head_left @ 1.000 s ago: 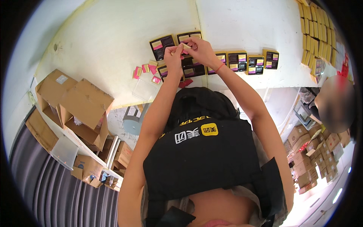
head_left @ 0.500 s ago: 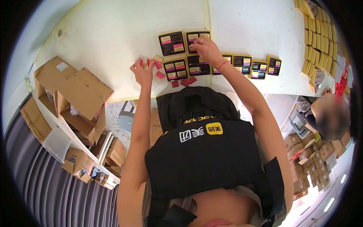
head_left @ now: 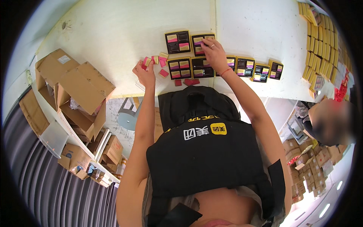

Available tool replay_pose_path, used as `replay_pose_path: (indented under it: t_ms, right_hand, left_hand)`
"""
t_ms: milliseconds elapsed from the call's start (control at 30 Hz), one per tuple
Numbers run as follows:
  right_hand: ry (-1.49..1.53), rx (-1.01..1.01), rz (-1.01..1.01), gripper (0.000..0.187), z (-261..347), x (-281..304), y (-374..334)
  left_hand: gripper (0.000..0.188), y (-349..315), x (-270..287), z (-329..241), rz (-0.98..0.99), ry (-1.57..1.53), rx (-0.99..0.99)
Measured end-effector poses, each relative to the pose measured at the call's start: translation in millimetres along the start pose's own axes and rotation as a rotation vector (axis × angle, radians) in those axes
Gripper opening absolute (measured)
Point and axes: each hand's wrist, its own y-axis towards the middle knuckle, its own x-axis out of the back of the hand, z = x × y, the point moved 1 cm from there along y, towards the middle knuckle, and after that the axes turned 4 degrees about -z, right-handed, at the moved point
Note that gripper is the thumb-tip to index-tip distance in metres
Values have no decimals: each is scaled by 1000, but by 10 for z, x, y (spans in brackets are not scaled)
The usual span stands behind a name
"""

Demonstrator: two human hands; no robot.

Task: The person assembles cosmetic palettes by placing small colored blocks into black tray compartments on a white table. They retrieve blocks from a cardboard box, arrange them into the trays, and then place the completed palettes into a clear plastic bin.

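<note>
My left hand (head_left: 145, 75) is closed, pinching a small pink-and-gold wrapped square (head_left: 147, 61) between thumb and fingers. Beside it lie several loose squares of the same kind (head_left: 163, 73). Over a black four-compartment tray with a gold rim (head_left: 197, 54) hovers my right hand (head_left: 214, 55), thumb and fingers drawn together; whatever they hold is hidden. Purple-and-gold squares show in that tray's left compartments, while the hand covers its lower right. Left of it, another tray (head_left: 177, 41) has pink-and-gold squares in two compartments and two bare ones. A tray below (head_left: 179, 68) has a square in every compartment.
More trays (head_left: 245, 67) run in a row to the right along the white table (head_left: 113, 41). Red squares (head_left: 191, 81) lie by the near edge. Stacked gold boxes (head_left: 321, 45) fill the far right. Open cardboard boxes (head_left: 85, 87) stand left; a person (head_left: 327, 121) is at right.
My right hand's fingertips have shifted up and right over the tray, and the lower-left compartment now shows a square. My left hand still pinches by the loose squares. The whole view has shifted slightly.
</note>
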Motion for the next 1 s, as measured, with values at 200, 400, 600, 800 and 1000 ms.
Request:
replay_pose_path:
  t_ms: [200, 400, 600, 800, 1000]
  right_hand:
    - [64, 14, 30, 21, -29, -7, 9]
    - [31, 78, 73, 23, 99, 148, 21]
    - [-58, -107, 13, 39, 193, 47, -8]
    - [-326, -77, 147, 53, 283, -114, -149]
    - [-277, -107, 81, 48, 369, -15, -55]
  left_hand:
    - [52, 125, 9, -40, 142, 94, 25]
    - [33, 262, -107, 144, 184, -190, 85]
    - [25, 322, 89, -47, 266, -349, 114]
    - [29, 286, 53, -44, 231, -277, 8]
    - [38, 232, 181, -210, 377, 128, -221]
